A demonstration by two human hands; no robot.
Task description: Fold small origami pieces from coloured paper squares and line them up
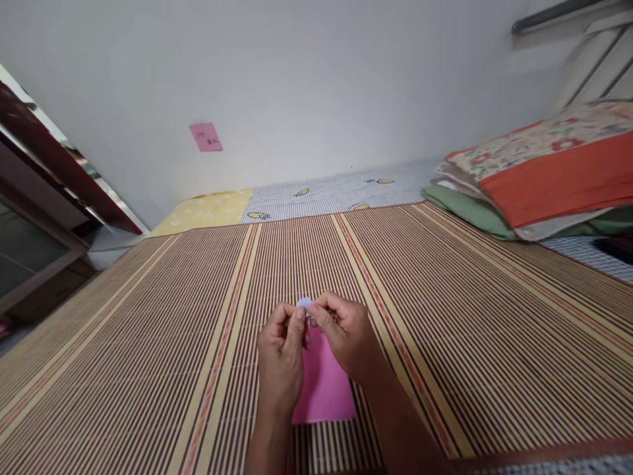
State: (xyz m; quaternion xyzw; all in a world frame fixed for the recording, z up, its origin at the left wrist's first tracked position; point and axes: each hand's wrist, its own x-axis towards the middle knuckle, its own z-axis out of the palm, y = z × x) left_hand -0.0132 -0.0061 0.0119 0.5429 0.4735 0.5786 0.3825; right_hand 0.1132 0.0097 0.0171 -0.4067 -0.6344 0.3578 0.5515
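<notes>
Between my two hands is a small pale-blue piece (305,302), perhaps paper; its exact kind is too small to make out. My left hand (283,340) pinches it at the left with thumb and forefinger. From the right, my right hand (345,330) grips it the same way, thumb tips close together. Below the hands, a pink sheet (326,386) lies flat on the striped mat, its upper part covered by my fingers.
The striped bamboo mat (188,316) covers the bed. Folded bedding with an orange band (564,178) is piled at the right, near a dark object (616,249). A pink note (206,137) is on the white wall (321,86) behind.
</notes>
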